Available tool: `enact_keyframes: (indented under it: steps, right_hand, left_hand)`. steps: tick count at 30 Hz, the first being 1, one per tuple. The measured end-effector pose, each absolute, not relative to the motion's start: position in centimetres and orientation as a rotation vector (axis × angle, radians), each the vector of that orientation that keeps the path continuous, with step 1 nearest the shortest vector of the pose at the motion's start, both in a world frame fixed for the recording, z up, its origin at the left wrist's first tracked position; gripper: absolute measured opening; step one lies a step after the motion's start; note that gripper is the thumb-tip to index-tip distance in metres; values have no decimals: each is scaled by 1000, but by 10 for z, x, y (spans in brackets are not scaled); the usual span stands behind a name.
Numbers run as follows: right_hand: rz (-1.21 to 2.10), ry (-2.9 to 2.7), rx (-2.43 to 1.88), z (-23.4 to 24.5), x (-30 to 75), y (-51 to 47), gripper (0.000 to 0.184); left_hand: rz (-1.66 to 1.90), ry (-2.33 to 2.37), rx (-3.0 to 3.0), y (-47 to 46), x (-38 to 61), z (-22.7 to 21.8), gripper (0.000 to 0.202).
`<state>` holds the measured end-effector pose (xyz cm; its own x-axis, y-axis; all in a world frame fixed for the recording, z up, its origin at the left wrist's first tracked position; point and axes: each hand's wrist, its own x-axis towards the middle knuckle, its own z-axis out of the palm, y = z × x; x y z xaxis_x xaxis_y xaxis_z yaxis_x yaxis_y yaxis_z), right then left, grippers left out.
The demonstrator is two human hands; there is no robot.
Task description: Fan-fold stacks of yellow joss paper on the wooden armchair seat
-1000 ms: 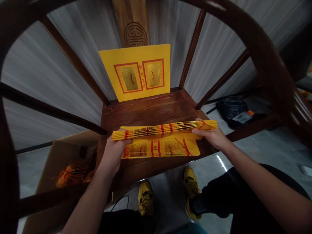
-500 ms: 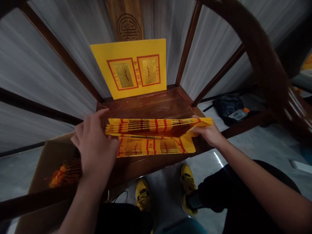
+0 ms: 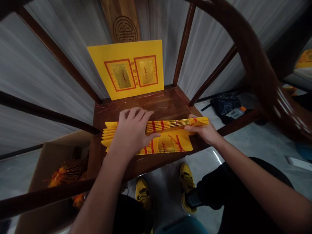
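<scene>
A pleated stack of yellow joss paper [image 3: 165, 124] with red and gold print stands on edge over the chair seat [image 3: 158, 105]. My right hand [image 3: 203, 129] pinches its right end, thumb in front and fingers behind. Across the left part of the pleats lies my left hand [image 3: 134, 130], its fingers over the far side and its thumb along the near side. Left of that hand the folds fan apart. Under the stack, more yellow printed paper [image 3: 170, 144] lies near the seat's front edge. A flat yellow sheet [image 3: 125, 92] with two red-framed gold panels leans against the chair back.
Dark wooden chair rails [image 3: 187, 45] rise around the seat. A cardboard box [image 3: 40, 175] at lower left holds orange and yellow paper pieces [image 3: 64, 174]. On the floor at right lies a dark backpack [image 3: 225, 105]. My yellow shoes [image 3: 143, 194] are below the seat.
My left hand has moved right, from beside the left end of the pleated paper to over it. My right hand keeps its pinch on the right end.
</scene>
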<state>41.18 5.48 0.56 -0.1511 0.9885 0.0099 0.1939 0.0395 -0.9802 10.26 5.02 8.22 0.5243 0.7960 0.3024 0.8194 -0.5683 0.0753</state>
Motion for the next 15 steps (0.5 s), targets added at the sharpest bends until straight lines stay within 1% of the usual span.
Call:
enact_keyframes:
  steps: [4,7,12,15]
  right_hand:
    - [1239,-1481,-1240,5,413,55,47]
    - [1244,-1484,-1233,4,414,57,47]
    - [1229,-1514,-1228,5,415,61,48]
    - [1230,-1527,-1209,5,417,61,46]
  left_hand:
    - [-259,-1461,-2722,62,84,79,47]
    - [-225,-1460,-2704,63,77,79,44]
    - [-163,-1444,-2681,67,76,80,43]
    - [-119,-1465,-2677,68,75,83,35]
